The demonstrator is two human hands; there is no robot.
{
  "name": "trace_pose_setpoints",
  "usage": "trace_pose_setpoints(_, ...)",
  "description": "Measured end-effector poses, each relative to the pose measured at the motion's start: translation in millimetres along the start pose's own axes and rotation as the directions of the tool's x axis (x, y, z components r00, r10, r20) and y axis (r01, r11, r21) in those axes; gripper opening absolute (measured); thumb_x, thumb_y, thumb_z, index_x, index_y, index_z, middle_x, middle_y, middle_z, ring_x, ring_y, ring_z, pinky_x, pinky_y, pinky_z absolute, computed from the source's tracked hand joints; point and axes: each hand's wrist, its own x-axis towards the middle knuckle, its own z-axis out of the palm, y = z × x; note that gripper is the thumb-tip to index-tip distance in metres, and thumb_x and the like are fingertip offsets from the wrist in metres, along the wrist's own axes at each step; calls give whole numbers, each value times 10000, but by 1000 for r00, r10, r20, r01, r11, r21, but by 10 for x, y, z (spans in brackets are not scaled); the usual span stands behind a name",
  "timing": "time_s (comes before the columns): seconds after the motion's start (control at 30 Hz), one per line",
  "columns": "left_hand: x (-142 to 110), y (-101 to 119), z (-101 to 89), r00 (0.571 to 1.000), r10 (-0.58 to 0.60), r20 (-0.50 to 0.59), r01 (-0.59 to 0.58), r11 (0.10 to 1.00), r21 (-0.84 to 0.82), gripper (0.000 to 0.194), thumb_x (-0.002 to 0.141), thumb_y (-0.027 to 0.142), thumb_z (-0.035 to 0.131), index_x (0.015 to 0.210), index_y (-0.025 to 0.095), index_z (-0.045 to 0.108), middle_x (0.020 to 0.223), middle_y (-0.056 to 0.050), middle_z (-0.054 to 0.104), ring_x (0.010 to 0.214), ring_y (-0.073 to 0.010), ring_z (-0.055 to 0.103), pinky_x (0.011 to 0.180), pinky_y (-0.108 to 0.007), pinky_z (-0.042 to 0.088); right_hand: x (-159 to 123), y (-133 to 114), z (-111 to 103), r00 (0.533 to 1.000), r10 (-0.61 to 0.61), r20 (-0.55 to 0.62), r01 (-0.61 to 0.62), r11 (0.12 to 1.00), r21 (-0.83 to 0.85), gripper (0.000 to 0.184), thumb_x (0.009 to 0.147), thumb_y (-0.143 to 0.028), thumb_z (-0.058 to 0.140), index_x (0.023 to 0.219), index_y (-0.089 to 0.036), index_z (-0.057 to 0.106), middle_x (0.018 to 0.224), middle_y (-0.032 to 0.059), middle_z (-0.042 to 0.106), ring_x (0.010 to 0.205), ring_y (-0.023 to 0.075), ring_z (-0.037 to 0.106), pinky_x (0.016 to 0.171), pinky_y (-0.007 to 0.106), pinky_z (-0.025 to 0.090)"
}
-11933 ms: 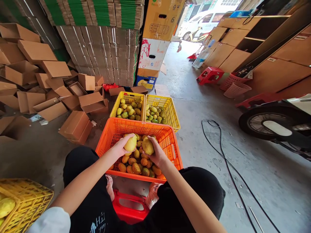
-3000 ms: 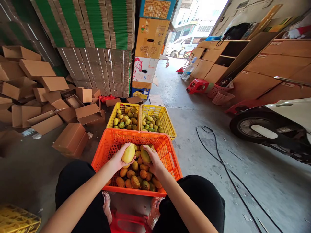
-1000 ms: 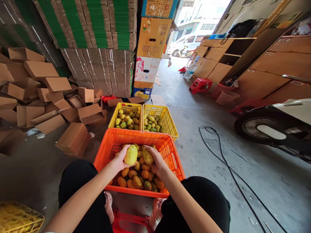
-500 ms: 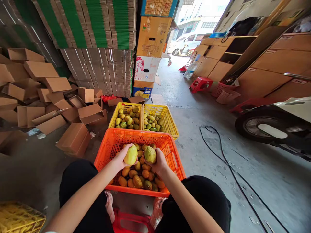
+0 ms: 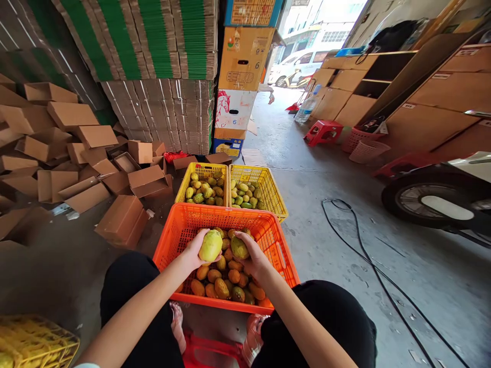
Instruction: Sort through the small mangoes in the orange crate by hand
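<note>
One pale fruit point(image 5: 210, 246) is cupped in the left hand point(image 5: 195, 253), one darker fruit point(image 5: 240, 249) (at three o'clock) in the right hand point(image 5: 253, 257), over the orange crate point(image 5: 226, 303); slackening could drop either.

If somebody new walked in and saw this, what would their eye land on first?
Probably the bright orange crate just below the middle, with orange-tinged fruits inside. Above them, the left hand holds a pale yellow fruit and the right hand a greener one. Next, the green-striped cardboard stack at upper left.
</note>
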Motion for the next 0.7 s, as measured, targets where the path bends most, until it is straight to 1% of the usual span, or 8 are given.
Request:
trace_pose_setpoints(0.07,1,-3,2,1000,6,10,-6,999,37,300,949,437,581,977,141,620,703,-66,680,572,-194,683,561,-332,611,-26,-27,18,999,42,-26,-42,999,15,198,658,-303,777,805,-252,655,858,-4,713,885,220,681,649,287,587)
trace_pose_setpoints(0.1,-1,-5,2,999,27,18,-28,998,55,298,927,428,625,1001,139,622,721,-70,689,584,-196,690,579,-338,618,-43,-45,31,997,71,-38,-70,997,29,199,660,-290,774,816,-246,658,830,-7,708,846,212,683,647,288,592)
trace_pose_setpoints(0.2,-7,-12,-3,993,112,40,-115,989,95,299,867,332,724,1079,152,617,780,-62,710,625,-200,708,624,-354,631,-91,-100,71,986,154,-70,-148,985,83,178,693,-258,747,825,-230,631,733,-18,677,732,183,680,647,292,604)
trace_pose_setpoints(0.3,-14,-19,-9,992,121,32,-123,986,111,280,864,297,723,1077,149,616,804,-67,711,647,-200,707,635,-361,634,-121,-146,98,975,208,-80,-196,971,135,144,748,-276,700,825,-227,588,678,-11,659,695,195,696,624,307,610)
trace_pose_setpoints(0.4,-21,-21,-5,993,122,-10,-120,989,87,232,861,281,722,1031,155,626,815,-57,704,654,-175,685,664,-363,638,-136,-173,110,971,222,-88,-207,966,155,144,777,-309,672,846,-227,575,701,9,674,701,212,709,597,310,605)
trace_pose_setpoints(0.5,-37,-13,12,992,114,-44,-112,992,49,202,841,259,739,988,165,638,824,-40,697,651,-151,662,665,-336,633,-146,-166,112,979,178,-96,-165,978,128,187,733,-318,725,832,-238,588,727,5,662,760,220,707,615,302,607)
trace_pose_setpoints(0.63,-72,6,38,992,98,-75,-95,995,34,182,844,287,731,944,156,654,807,-45,690,649,-151,656,617,-293,615,-154,-120,105,997,-15,-81,17,1000,20,216,639,-281,808,775,-265,641,888,-5,685,903,208,668,676,271,611)
trace_pose_setpoints(0.7,-75,12,44,992,94,-84,-93,995,20,184,858,310,713,936,155,652,789,-45,688,649,-156,661,617,-295,616,-153,-102,101,998,-41,-56,41,999,-1,211,622,-282,819,756,-261,658,936,-6,693,930,205,654,702,270,613)
